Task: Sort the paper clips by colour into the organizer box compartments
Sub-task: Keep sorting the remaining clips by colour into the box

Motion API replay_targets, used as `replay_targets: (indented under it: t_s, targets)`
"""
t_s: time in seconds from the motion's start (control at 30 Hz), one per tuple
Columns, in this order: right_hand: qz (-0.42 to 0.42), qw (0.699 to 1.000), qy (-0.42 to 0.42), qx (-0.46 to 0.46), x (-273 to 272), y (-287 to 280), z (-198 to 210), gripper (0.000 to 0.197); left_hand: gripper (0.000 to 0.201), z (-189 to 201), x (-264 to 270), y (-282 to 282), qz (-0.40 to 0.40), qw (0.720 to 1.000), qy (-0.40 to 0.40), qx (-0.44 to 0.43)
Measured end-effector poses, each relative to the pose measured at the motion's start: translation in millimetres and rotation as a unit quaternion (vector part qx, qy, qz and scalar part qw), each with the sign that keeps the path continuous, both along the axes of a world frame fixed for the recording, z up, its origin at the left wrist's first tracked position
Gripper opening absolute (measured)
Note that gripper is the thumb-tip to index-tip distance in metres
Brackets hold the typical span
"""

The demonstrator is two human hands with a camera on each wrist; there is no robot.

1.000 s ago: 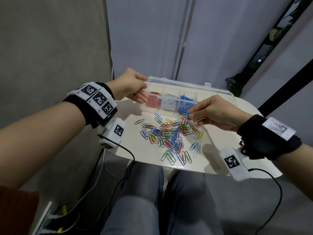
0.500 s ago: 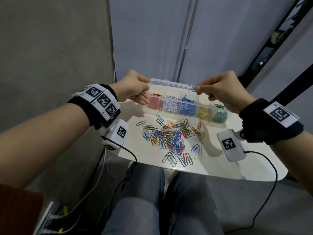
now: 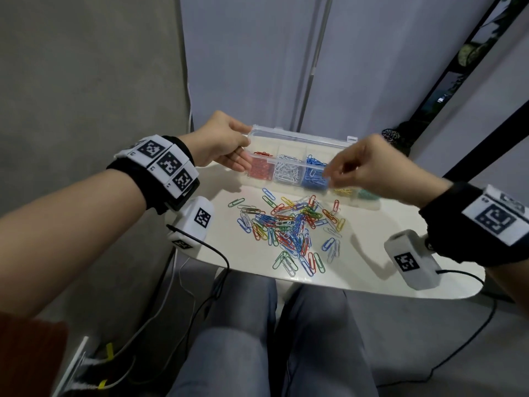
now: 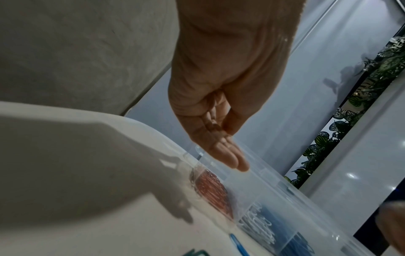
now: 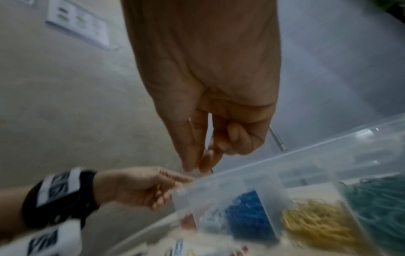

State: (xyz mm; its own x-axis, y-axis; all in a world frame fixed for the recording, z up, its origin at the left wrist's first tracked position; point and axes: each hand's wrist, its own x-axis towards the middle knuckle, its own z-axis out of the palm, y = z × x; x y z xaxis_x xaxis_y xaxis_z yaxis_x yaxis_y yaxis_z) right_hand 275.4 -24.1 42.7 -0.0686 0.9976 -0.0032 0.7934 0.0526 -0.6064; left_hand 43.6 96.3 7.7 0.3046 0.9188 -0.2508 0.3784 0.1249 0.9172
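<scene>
Coloured wire paper clips lie in a loose tangled heap on the white counter, just in front of the clear plastic organizer box. I judge them very light, springy and smooth-coated, so they slide on the counter and hook into one another; each is best pinched by one rounded end and lifted free of its neighbours. Inside the box, red, white, blue, yellow and green clips already fill separate compartments side by side, red at the left end.

At that end, the left hand grips the box, thumb on the raised lid edge and fingers against the front wall. Over the blue compartment hovers the right hand, fingertips drawn together as if pinching; whether a clip is between them is too blurred to tell.
</scene>
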Motion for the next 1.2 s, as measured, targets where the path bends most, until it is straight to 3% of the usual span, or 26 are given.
replay_targets:
  t_s: [0.1,0.33,0.47,0.6,0.7,1.07,1.2]
  targets:
    - [0.058,0.991,-0.111,-0.045,-2.4,-8.7,-20.6,0.016,0.044,0.4,-0.1,-1.0,-0.001,1.000,0.002,0.002]
    - [0.060,0.982,-0.163,-0.071,-11.5,-5.0,-49.6,0.015,0.044,-1.6,0.3,1.1,0.005,1.000,0.002,0.000]
    - [0.012,0.994,-0.092,-0.065,-11.9,0.5,-49.0,0.004,0.044,-1.6,0.7,1.2,0.003,1.000,0.001,-0.003]
    - [-0.045,0.994,0.055,-0.084,-5.2,1.0,-37.7,0.007,0.044,-1.8,0.1,1.5,0.003,1.000,0.000,-0.002]
    - [-0.064,0.987,0.116,-0.097,-0.9,0.0,-32.2,0.010,0.044,-1.3,0.0,0.8,0.003,1.000,-0.001,0.000]
    - [-0.136,0.979,0.149,0.014,-3.8,16.4,-3.2,0.015,0.046,-0.4,-0.5,-0.3,0.001,1.000,-0.006,-0.005]
    - [-0.196,0.970,0.105,0.100,26.3,25.0,12.2,0.011,0.045,-1.2,-0.9,1.2,0.000,1.000,-0.005,-0.005]
